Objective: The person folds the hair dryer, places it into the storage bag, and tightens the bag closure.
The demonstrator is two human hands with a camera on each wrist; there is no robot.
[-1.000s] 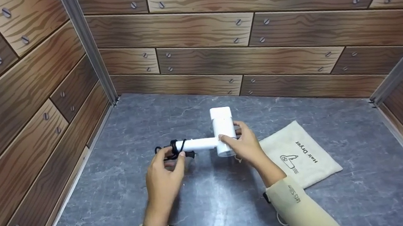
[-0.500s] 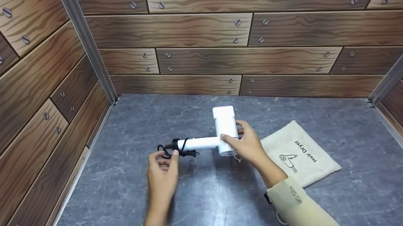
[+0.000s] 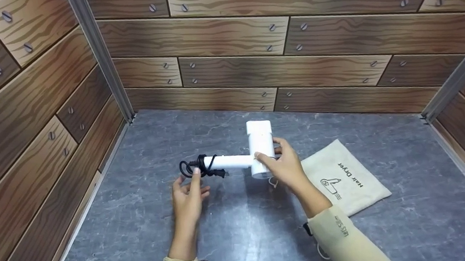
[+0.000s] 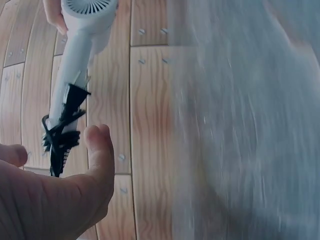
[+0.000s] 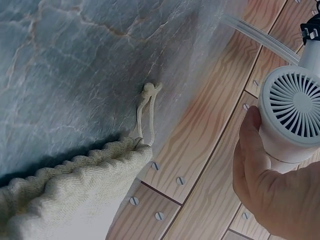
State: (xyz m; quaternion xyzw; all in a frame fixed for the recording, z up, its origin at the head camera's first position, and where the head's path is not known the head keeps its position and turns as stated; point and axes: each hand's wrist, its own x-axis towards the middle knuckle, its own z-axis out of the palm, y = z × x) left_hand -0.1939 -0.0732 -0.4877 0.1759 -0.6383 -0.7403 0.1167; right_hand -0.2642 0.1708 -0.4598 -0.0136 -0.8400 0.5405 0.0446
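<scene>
A white hair dryer (image 3: 260, 147) is held up in the head view, its handle pointing left. My right hand (image 3: 287, 165) grips the barrel near the grille end, thumb on the near side. Around the handle's end is wound a black power cord (image 3: 188, 167), its plug (image 3: 220, 173) hanging just below. Just under that coil, my left hand (image 3: 187, 202) has its thumb raised and fingers spread; in the left wrist view a gap shows between the fingers and the cord (image 4: 62, 135). The round vent grille (image 5: 301, 102) faces the camera in the right wrist view.
A cream drawstring pouch (image 3: 344, 179) printed "Hair Dryer" lies on the grey marbled table (image 3: 140, 229), partly behind the right forearm. Its gathered mouth and cord loop (image 5: 146, 112) show in the right wrist view. Wood-patterned walls (image 3: 216, 32) enclose the back and sides.
My left hand has let go of the cord, moving slightly down from it with fingers spreading. The hair dryer has shifted a little right and up in my right hand.
</scene>
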